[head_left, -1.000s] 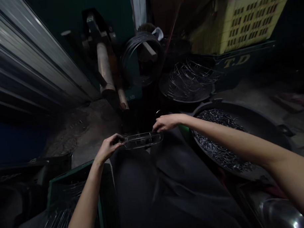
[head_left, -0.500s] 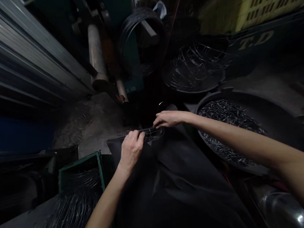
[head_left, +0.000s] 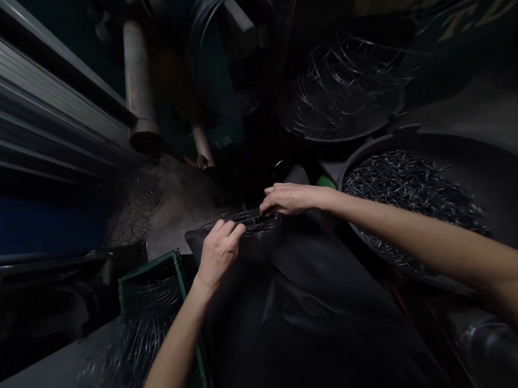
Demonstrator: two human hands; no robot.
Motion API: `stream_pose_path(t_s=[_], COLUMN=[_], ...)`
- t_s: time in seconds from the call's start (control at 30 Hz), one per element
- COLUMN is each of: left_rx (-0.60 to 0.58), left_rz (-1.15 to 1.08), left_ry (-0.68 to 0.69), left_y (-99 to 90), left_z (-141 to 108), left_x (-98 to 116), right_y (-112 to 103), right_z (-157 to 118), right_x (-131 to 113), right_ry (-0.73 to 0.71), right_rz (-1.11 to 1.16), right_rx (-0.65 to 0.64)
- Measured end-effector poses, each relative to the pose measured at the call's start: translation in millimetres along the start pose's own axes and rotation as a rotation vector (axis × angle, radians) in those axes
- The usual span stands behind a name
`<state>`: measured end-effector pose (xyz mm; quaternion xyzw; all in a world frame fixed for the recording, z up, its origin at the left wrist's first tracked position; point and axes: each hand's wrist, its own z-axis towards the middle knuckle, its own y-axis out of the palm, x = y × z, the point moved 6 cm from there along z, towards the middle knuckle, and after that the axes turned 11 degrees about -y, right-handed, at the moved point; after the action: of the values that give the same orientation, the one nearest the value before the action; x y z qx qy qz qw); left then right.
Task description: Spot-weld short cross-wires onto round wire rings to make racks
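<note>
A long, narrow frame of thin metal wires (head_left: 252, 221) lies over the dark cloth (head_left: 300, 294) on my lap. My left hand (head_left: 220, 249) is closed around the frame's left part, fingers curled over its wires. At its right end my right hand (head_left: 287, 198) has its fingers bent down and pinched together against the wires. A small dark bit shows under those fingertips, too small to name. Poor light hides the frame's far side and the fingertips of my left hand.
To the right stands a wide dark basin (head_left: 501, 151) heaped with short metal pieces (head_left: 412, 194). Behind it, a round tray (head_left: 346, 131) holds bent wire loops. A green crate (head_left: 180, 270) with wires sits at left. A wire coil (head_left: 194, 49) hangs beside a metal pipe (head_left: 138, 73).
The camera view has tilted and shifted, so the surroundings sit differently in view. Both hands stay at the wire frame, with little movement relative to it.
</note>
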<state>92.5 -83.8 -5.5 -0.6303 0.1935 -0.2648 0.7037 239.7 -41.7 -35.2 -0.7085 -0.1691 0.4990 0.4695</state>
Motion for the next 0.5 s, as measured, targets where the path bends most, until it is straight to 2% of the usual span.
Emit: stream_pose_path(t_s=[0.17,0.33,0.5], left_rx=[0.101,0.135,0.125], left_rz=[0.013,0.089,0.075], left_ry=[-0.105,-0.028,-0.036], left_y=[-4.7,-6.1,-20.7], left_z=[-0.9,-4.1,5.0], left_x=[3.3,4.9,-14.8], right_y=[2.7,2.6,-20.1], right_z=[1.3,-2.9,6.2], right_x=[2.3,0.4,-6.5], right_ry=[-0.033,-0.029,-0.053], right_rz=[0.008,0.004,-0.054], right_rx=[-0.006,0.017,0.082])
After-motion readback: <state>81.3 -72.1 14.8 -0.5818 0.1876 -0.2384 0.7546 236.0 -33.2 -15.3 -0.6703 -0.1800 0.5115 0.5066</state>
